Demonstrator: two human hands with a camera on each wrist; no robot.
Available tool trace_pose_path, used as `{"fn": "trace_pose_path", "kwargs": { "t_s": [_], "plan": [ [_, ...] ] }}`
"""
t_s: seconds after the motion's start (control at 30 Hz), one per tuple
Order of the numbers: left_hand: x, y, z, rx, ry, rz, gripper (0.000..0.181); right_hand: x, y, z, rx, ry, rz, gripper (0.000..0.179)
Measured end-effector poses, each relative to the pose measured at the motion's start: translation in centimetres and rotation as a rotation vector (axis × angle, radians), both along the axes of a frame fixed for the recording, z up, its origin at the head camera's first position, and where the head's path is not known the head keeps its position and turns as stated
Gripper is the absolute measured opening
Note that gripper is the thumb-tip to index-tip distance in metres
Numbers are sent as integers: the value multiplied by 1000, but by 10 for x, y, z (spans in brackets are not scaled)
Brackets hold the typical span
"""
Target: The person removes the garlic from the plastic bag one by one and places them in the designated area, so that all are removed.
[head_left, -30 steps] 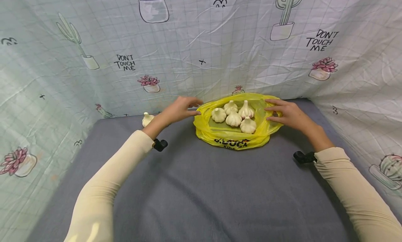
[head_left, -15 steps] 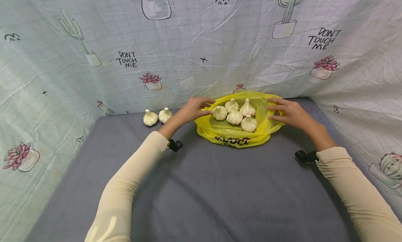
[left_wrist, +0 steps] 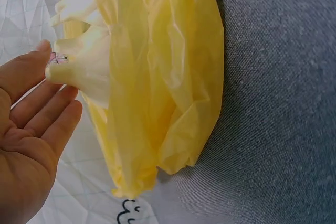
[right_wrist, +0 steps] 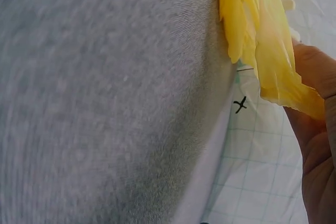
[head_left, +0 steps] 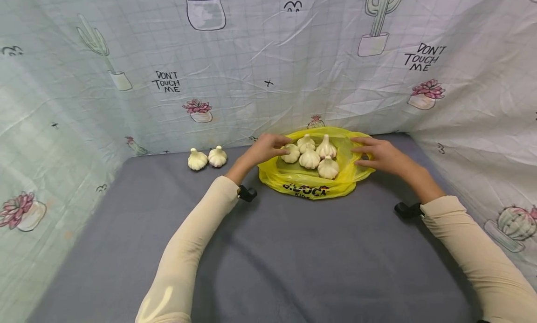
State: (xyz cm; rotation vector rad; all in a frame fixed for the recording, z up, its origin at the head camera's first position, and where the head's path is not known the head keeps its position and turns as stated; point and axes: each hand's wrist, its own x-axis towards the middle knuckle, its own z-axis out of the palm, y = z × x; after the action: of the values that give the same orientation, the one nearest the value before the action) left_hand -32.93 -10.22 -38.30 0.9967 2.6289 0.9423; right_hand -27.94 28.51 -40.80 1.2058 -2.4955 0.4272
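A yellow plastic bag (head_left: 319, 190) with dark lettering lies with its mouth spread wide, several garlic bulbs (head_left: 309, 159) inside it. My left hand (head_left: 265, 148) reaches over the bag's left rim to the leftmost bulb (head_left: 291, 154). In the left wrist view, the thumb and loosely extended fingers are right at a garlic stem (left_wrist: 63, 71), with the palm bare. At the opposite rim, my right hand (head_left: 382, 156) holds the bag's edge between thumb and fingers; in the right wrist view yellow film (right_wrist: 278, 72) passes across that hand (right_wrist: 317, 129).
Two more garlic bulbs, a left one (head_left: 197, 159) and a right one (head_left: 217, 156), sit side by side near the back edge of the grey cloth surface (head_left: 293, 257). A patterned curtain (head_left: 235, 57) hangs right behind the bag and along both sides.
My left hand has moved right, from beside the bag to over its left rim, and the two bulbs at the left have come into full view. My right hand stays at the right rim.
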Motion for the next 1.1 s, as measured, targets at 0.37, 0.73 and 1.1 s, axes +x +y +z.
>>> {"fn": "trace_pose_path", "kwargs": {
  "t_s": [0.37,0.73,1.1],
  "plan": [
    [-9,1,-2,6,-12,31,36,-1,-4,3,60,-6,-18,43],
    [-27,9,0,16,-107,118,29,-1,-11,5,25,28,9,43],
    [-32,10,-9,112,-115,195,24,-2,-12,-1,0,99,-8,46]
  ]
}}
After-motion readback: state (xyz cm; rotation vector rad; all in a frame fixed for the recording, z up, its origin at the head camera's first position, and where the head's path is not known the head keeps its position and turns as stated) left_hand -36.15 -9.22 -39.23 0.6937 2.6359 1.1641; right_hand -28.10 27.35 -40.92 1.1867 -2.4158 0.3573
